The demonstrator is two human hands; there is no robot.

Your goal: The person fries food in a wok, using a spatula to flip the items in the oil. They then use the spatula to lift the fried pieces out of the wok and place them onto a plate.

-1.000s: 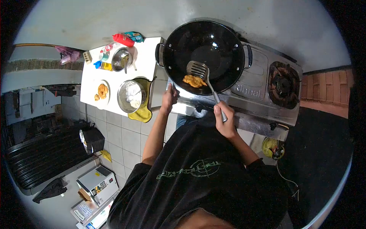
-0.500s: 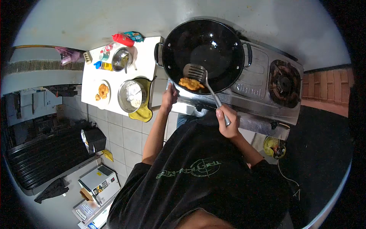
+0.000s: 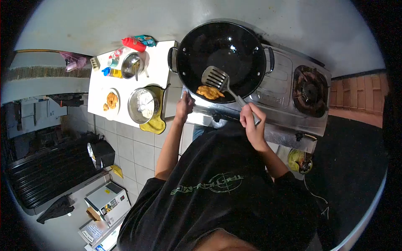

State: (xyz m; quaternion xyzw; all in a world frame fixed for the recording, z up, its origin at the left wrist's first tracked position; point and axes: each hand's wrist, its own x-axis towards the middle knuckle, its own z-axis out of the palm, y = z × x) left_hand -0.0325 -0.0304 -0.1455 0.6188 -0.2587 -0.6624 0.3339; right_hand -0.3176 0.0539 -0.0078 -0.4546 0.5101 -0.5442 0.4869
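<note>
My right hand (image 3: pixel 253 122) is closed around the grey handle of a slotted spatula (image 3: pixel 217 78). Its metal blade is tilted inside a large black wok (image 3: pixel 197 48), just above a browned, fried piece of food (image 3: pixel 210 92). That piece lies against the wok's near wall, close to the rim. My left hand (image 3: pixel 183 109) is closed in front of the stove, left of the food. Something narrow and dark shows at its fingers, too small to make out.
A gas stove (image 3: pixel 272 100) carries the wok, with a second burner (image 3: pixel 310 91) on its right. The white table (image 3: pixel 157 52) at left bears a plate (image 3: pixel 117 109) of fried pieces, a bowl (image 3: pixel 135 113) of white powder, a smaller bowl (image 3: pixel 126 62) and a red bottle (image 3: pixel 135 44).
My right hand has moved slightly up and right. The spatula's blade has turned and shifted, leaving more of the fried piece visible. The left hand stays about where it was.
</note>
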